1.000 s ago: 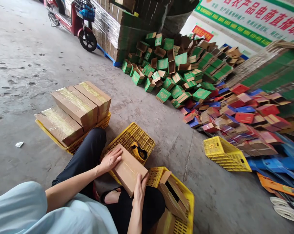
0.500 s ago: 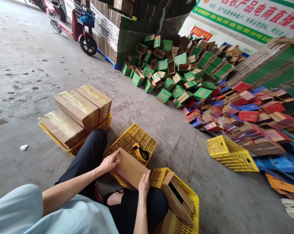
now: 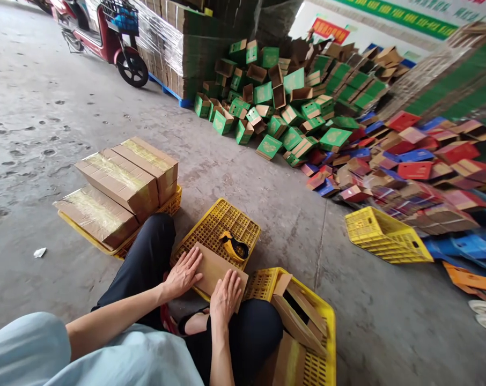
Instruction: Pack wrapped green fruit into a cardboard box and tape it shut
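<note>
A plain brown cardboard box [image 3: 216, 267] rests on an upturned yellow plastic crate [image 3: 238, 221] in front of me. My left hand [image 3: 183, 274] lies flat on the box's left end, fingers stretched out. Over its right end my right hand [image 3: 226, 296] is spread, palm down. Just beyond the box, a yellow and black tape dispenser [image 3: 234, 247] lies on the crate's top. The box's near side is partly hidden by my hands.
Taped cardboard boxes [image 3: 116, 177] are stacked on a yellow crate at my left. At my right, a yellow crate [image 3: 330, 343] holds more boxes [image 3: 297, 316]. Farther off are another yellow crate [image 3: 383, 241], heaped green boxes [image 3: 269, 146], red and blue boxes [image 3: 415, 170], and a red scooter [image 3: 106, 40].
My hands have gone from gripping the box's two ends to lying flat on its top. The box now sits lower against the crate. The view has shifted slightly.
</note>
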{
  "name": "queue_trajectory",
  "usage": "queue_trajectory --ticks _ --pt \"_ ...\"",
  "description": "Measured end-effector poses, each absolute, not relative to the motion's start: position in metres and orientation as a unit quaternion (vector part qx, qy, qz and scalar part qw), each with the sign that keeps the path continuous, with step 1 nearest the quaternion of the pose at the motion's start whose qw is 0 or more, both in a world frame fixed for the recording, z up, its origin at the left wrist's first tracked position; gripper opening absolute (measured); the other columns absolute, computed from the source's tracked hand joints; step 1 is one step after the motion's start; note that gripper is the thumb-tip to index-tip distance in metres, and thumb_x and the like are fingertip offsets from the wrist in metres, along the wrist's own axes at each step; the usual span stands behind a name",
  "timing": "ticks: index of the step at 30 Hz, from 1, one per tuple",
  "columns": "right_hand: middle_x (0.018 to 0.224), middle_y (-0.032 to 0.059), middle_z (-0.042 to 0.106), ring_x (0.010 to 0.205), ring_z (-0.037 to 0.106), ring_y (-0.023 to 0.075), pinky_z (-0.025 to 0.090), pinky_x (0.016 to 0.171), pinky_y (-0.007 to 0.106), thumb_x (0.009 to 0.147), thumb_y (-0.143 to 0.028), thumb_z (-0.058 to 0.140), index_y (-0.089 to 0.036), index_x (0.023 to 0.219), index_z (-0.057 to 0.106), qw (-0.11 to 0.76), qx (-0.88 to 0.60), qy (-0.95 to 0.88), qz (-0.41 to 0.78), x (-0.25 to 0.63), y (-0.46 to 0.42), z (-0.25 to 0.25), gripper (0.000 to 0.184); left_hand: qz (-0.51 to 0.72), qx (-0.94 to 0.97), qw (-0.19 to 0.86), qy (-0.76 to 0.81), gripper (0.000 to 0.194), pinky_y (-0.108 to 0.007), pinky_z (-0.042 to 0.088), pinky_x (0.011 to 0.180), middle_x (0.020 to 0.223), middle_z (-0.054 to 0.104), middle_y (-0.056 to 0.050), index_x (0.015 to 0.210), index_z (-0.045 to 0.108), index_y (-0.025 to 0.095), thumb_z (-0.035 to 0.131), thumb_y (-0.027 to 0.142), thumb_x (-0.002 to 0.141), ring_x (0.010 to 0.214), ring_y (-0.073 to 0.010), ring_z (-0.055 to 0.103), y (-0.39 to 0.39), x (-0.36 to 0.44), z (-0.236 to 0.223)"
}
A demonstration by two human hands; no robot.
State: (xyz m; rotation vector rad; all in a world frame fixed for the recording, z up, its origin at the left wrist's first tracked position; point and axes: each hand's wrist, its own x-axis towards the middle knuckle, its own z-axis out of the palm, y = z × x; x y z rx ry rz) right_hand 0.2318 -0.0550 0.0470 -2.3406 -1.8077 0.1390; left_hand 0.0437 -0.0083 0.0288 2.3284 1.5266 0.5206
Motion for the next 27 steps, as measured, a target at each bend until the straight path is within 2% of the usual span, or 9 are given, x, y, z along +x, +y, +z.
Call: queue_trajectory --ticks 4,8,12,16,19,21,23,25,27 --pt "0.164 0.0173 0.035 0.152 0.032 0.0374 0.031 0.119 0.059 0.104 -0.027 0.026 -0.011 0.159 0.037 0.077 -0.752 -0.65 0.075 0.196 -0.051 0.045 0.058 0.163 0.815 0.195 0.521 0.056 -0.056 0.024 0.124 0.168 0.029 -0.01 0.156 0.045 0.025 0.03 0.05 0.108 0.157 -0.0301 0.021 -0.006 0.048 0.039" --pt "0.165 0.0129 0.036 0.155 0.028 0.0319 0.027 0.123 0.055 0.1 -0.019 0.028 -0.016 0.159 0.038 0.071 -0.73 -0.672 0.1 0.171 -0.046 0.046 0.059 0.145 0.813 0.244 0.509 0.054 -0.061 0.018 0.124 0.167 0.031 -0.006 0.157 0.041 0.033 0.028 0.053 0.108 0.157 -0.029 0.022 -0.005 0.049 0.046" --pt "0.165 0.0133 0.036 0.155 0.029 0.0316 0.025 0.122 0.059 0.104 -0.029 0.029 -0.019 0.16 0.035 0.078 -0.733 -0.668 0.105 0.185 -0.051 0.049 0.058 0.154 0.805 0.249 0.516 0.058 -0.058 0.021 0.125 0.168 0.03 -0.007 0.157 0.042 0.031 0.034 0.057 0.106 0.157 -0.0293 0.02 -0.006 0.047 0.046" --pt "0.163 0.0227 0.035 0.153 0.031 0.0382 0.026 0.12 0.063 0.105 -0.049 0.021 -0.006 0.158 0.036 0.129 -0.786 -0.599 0.083 0.235 -0.064 0.046 0.07 0.192 0.772 0.259 0.548 0.061 -0.055 0.027 0.124 0.169 0.025 -0.009 0.16 0.038 0.026 0.035 0.055 0.106 0.158 -0.03 0.017 -0.004 0.039 0.039" --pt "0.161 0.0317 0.033 0.149 0.038 0.039 0.035 0.119 0.051 0.1 -0.068 0.018 0.007 0.154 0.036 0.207 -0.811 -0.538 0.103 0.269 -0.069 0.041 0.094 0.211 0.711 0.335 0.581 0.07 -0.046 0.033 0.122 0.168 0.027 -0.015 0.163 0.027 0.016 0.037 0.054 0.104 0.155 -0.0287 0.028 0.002 0.03 0.036" --pt "0.157 0.0334 0.038 0.143 0.047 0.0369 0.041 0.115 0.042 0.096 -0.075 0.02 0.01 0.153 0.036 0.243 -0.824 -0.492 0.141 0.282 -0.066 0.039 0.104 0.212 0.647 0.42 0.601 0.074 -0.04 0.039 0.119 0.161 0.041 -0.018 0.162 0.026 0.011 0.039 0.051 0.102 0.147 -0.028 0.044 0.008 0.025 0.038" --pt "0.148 0.0327 0.052 0.131 0.06 0.0367 0.047 0.108 0.039 0.093 -0.078 0.027 0.008 0.151 0.04 0.242 -0.85 -0.431 0.184 0.288 -0.061 0.041 0.104 0.215 0.587 0.487 0.61 0.071 -0.039 0.043 0.115 0.151 0.055 -0.016 0.159 0.034 0.01 0.042 0.048 0.1 0.139 -0.0281 0.054 0.014 0.023 0.043" --pt "0.135 0.0304 0.064 0.119 0.068 0.0379 0.051 0.099 0.041 0.092 -0.076 0.035 0.004 0.146 0.051 0.227 -0.873 -0.378 0.209 0.291 -0.055 0.045 0.097 0.224 0.557 0.516 0.611 0.068 -0.04 0.044 0.115 0.146 0.061 -0.014 0.155 0.043 0.012 0.047 0.047 0.097 0.137 -0.0288 0.056 0.02 0.023 0.05" --pt "0.128 0.0283 0.069 0.113 0.071 0.0385 0.052 0.095 0.042 0.091 -0.074 0.04 -0.001 0.138 0.059 0.225 -0.882 -0.356 0.214 0.293 -0.05 0.051 0.09 0.225 0.552 0.519 0.612 0.066 -0.04 0.044 0.114 0.146 0.061 -0.014 0.153 0.047 0.012 0.051 0.043 0.095 0.138 -0.0291 0.055 0.023 0.024 0.057"
